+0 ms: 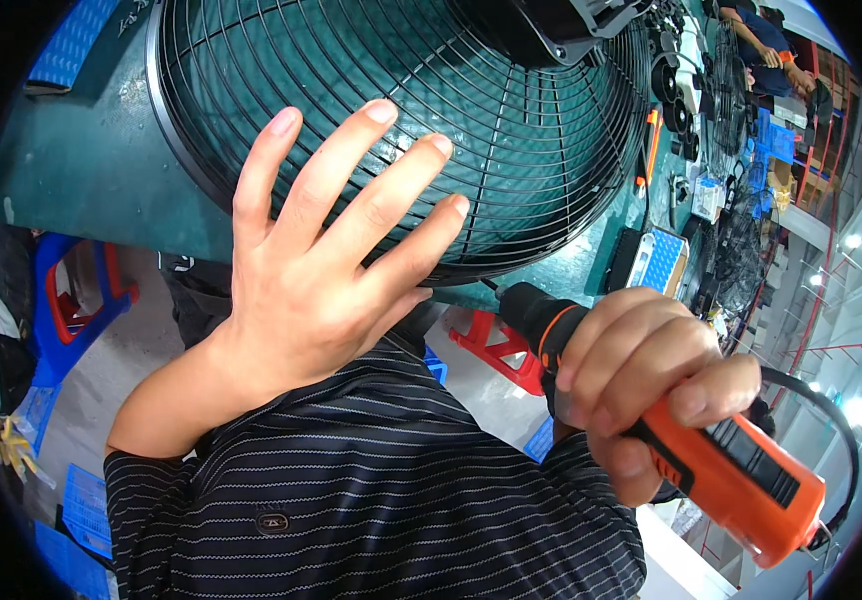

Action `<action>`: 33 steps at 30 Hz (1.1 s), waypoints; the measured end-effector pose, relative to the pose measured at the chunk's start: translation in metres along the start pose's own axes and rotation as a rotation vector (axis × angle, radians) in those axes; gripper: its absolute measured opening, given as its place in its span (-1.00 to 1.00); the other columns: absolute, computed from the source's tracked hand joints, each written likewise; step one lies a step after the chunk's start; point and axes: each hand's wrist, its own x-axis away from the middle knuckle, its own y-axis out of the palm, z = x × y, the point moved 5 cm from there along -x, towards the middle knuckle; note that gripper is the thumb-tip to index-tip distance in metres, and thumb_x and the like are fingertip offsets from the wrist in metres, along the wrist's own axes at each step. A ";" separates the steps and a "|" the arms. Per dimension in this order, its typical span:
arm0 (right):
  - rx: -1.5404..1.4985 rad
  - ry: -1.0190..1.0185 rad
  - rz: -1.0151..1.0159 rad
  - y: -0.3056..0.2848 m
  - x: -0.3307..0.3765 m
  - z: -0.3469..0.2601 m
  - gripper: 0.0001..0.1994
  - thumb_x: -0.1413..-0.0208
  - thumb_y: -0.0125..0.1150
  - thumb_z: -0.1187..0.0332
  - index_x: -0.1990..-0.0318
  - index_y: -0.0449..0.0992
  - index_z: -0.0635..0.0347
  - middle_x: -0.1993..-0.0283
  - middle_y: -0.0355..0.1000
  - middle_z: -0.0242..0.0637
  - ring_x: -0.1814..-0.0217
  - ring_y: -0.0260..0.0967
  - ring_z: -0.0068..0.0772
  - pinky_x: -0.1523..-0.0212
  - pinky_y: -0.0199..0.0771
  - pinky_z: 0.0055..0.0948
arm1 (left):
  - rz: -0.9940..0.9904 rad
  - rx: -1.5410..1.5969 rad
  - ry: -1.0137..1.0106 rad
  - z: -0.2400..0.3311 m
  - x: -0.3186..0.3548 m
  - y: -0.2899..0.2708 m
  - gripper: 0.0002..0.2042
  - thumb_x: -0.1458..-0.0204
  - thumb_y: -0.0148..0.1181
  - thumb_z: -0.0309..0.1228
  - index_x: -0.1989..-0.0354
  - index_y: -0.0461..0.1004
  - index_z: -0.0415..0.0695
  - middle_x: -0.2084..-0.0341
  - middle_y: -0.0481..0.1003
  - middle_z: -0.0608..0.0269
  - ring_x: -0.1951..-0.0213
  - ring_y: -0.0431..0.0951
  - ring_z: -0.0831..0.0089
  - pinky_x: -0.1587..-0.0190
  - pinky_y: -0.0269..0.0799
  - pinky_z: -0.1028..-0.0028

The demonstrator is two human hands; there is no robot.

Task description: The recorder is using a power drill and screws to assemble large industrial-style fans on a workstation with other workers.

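A round fan guard (511, 150) of black wire lies on the green worktable, with a black motor housing (551, 30) at its far side. Over the guard's near left part my left hand (321, 230) is spread, fingers apart and holding nothing; whether the fingertips touch the wires I cannot tell. My right hand (641, 370) is wrapped round an orange and black corded electric screwdriver (741, 490). The tool's tip points toward the guard's near rim, and its black cable loops away at the right.
The green table (91, 180) runs along its near edge in front of me. An orange tool (650, 148) and a blue-topped box (657, 260) lie to the right. Further off, a person (771, 50) stands among more fan parts. A blue and red stool (76, 300) is at the left.
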 end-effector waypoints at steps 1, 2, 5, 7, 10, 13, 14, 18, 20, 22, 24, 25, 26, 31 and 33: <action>-0.014 0.013 -0.034 0.000 -0.001 0.001 -0.55 0.10 0.30 0.50 0.03 0.26 0.12 0.47 0.44 -0.36 0.59 0.42 -0.54 0.50 0.54 -0.54 | -0.003 -0.006 -0.001 0.000 0.000 0.000 -0.42 0.46 0.48 -0.15 0.09 0.59 0.08 -0.16 0.45 0.26 -0.28 0.30 0.05 -0.35 -0.07 -0.10; -0.028 0.027 -0.053 0.000 -0.003 0.002 -0.55 0.10 0.30 0.51 0.04 0.25 0.12 0.46 0.44 -0.35 0.60 0.42 -0.54 0.51 0.55 -0.55 | 0.005 -0.006 -0.002 0.000 -0.001 0.000 -0.42 0.46 0.48 -0.15 0.09 0.59 0.08 -0.16 0.45 0.26 -0.28 0.30 0.05 -0.35 -0.07 -0.10; -0.039 0.048 -0.123 0.000 -0.010 0.004 -0.58 0.10 0.29 0.51 0.09 0.25 0.13 0.48 0.43 -0.35 0.62 0.42 -0.53 0.53 0.54 -0.55 | 0.006 -0.007 -0.006 0.000 -0.002 0.000 -0.43 0.42 0.46 -0.12 0.08 0.59 0.08 -0.16 0.45 0.25 -0.27 0.31 0.06 -0.35 -0.07 -0.09; -0.103 0.059 -0.164 -0.003 -0.016 0.008 -0.61 0.10 0.31 0.51 0.11 0.28 0.16 0.49 0.44 -0.34 0.62 0.43 -0.51 0.53 0.53 -0.56 | 0.006 -0.020 0.008 0.000 -0.001 0.000 -0.44 0.39 0.45 -0.10 0.07 0.58 0.08 -0.16 0.45 0.24 -0.27 0.31 0.05 -0.35 -0.08 -0.09; -0.235 0.039 -0.287 -0.004 -0.019 0.014 -0.68 0.07 0.34 0.49 0.16 0.35 0.21 0.52 0.46 -0.32 0.61 0.45 -0.49 0.54 0.52 -0.56 | 0.002 -0.025 0.017 -0.001 0.001 0.003 -0.44 0.38 0.45 -0.11 0.07 0.58 0.08 -0.16 0.45 0.23 -0.27 0.31 0.05 -0.36 -0.08 -0.08; -0.347 0.012 -0.298 0.001 -0.013 0.014 -0.79 0.03 0.36 0.50 0.26 0.46 0.33 0.56 0.44 -0.27 0.64 0.43 -0.40 0.60 0.45 -0.50 | 0.001 -0.020 0.029 0.000 0.003 0.001 -0.44 0.38 0.45 -0.12 0.06 0.58 0.07 -0.16 0.45 0.22 -0.28 0.30 0.04 -0.36 -0.09 -0.07; -0.365 0.025 -0.266 -0.001 -0.011 0.014 -0.80 0.02 0.37 0.50 0.27 0.48 0.33 0.56 0.44 -0.25 0.64 0.42 -0.38 0.61 0.43 -0.48 | 0.004 -0.026 0.036 0.001 0.001 -0.002 -0.44 0.38 0.45 -0.12 0.06 0.58 0.07 -0.16 0.45 0.22 -0.28 0.30 0.04 -0.36 -0.09 -0.07; -0.470 -0.092 -0.142 -0.026 0.003 0.003 -0.71 0.04 0.39 0.52 0.14 0.48 0.19 0.50 0.47 -0.23 0.58 0.46 -0.34 0.60 0.45 -0.43 | -0.120 -0.024 0.071 0.000 -0.014 -0.017 -0.31 0.43 0.49 -0.14 -0.05 0.52 0.06 -0.21 0.39 0.14 -0.28 0.29 0.02 -0.37 -0.07 -0.03; -0.494 -0.182 -0.111 -0.049 0.017 -0.008 -0.56 0.05 0.35 0.53 -0.02 0.41 0.06 0.43 0.49 -0.30 0.50 0.51 -0.40 0.51 0.53 -0.42 | -0.202 -0.002 0.160 -0.010 -0.024 -0.032 -0.17 0.55 0.54 -0.24 -0.13 0.46 0.00 -0.25 0.33 0.06 -0.29 0.27 0.00 -0.36 -0.02 -0.02; -0.426 -0.162 0.169 -0.071 0.045 -0.024 -0.51 0.03 0.32 0.49 -0.10 0.37 0.06 0.41 0.44 -0.38 0.50 0.45 -0.47 0.42 0.52 -0.45 | -0.331 -0.205 0.217 -0.026 -0.033 -0.044 -0.12 0.64 0.54 -0.33 -0.13 0.44 -0.08 -0.22 0.32 0.03 -0.30 0.26 -0.04 -0.34 0.06 -0.08; -0.260 -0.211 0.564 -0.087 0.088 -0.030 -0.46 0.01 0.29 0.40 -0.18 0.33 0.10 0.37 0.36 -0.41 0.50 0.34 -0.53 0.38 0.43 -0.46 | -0.432 -0.170 0.266 -0.037 -0.039 -0.042 -0.10 0.69 0.54 -0.35 -0.11 0.44 -0.13 -0.19 0.33 0.01 -0.28 0.25 -0.08 -0.32 0.12 -0.12; -0.156 -0.202 0.630 -0.094 0.104 -0.030 -0.45 -0.01 0.24 0.35 -0.21 0.31 0.15 0.35 0.31 -0.40 0.50 0.25 -0.54 0.39 0.33 -0.46 | -0.499 -0.205 0.269 -0.039 -0.038 -0.040 -0.09 0.72 0.55 -0.35 -0.10 0.43 -0.14 -0.17 0.33 0.02 -0.27 0.26 -0.10 -0.31 0.16 -0.12; -0.054 -0.224 0.722 -0.097 0.119 -0.030 -0.47 -0.01 0.19 0.36 -0.19 0.31 0.21 0.36 0.29 -0.34 0.49 0.24 -0.51 0.42 0.30 -0.44 | -0.447 -0.156 0.282 -0.035 -0.040 -0.040 -0.09 0.75 0.55 -0.36 -0.08 0.44 -0.14 -0.15 0.34 0.00 -0.24 0.28 -0.11 -0.29 0.17 -0.10; 0.103 -0.197 0.952 -0.089 0.150 -0.018 -0.49 0.03 0.15 0.40 -0.13 0.30 0.34 0.36 0.31 -0.24 0.48 0.26 -0.44 0.42 0.33 -0.40 | -0.301 -0.096 0.378 0.016 -0.059 -0.012 -0.15 0.57 0.57 -0.14 -0.09 0.46 -0.13 -0.09 0.34 -0.03 -0.13 0.34 -0.09 -0.19 0.19 -0.04; 0.146 -0.199 1.046 -0.082 0.148 -0.015 -0.50 -0.01 0.14 0.43 -0.15 0.26 0.37 0.34 0.33 -0.20 0.45 0.30 -0.40 0.37 0.41 -0.35 | -0.297 -0.060 0.338 0.039 -0.062 0.009 -0.15 0.56 0.56 -0.08 -0.09 0.47 -0.13 -0.04 0.35 -0.04 -0.10 0.35 -0.03 -0.13 0.21 0.00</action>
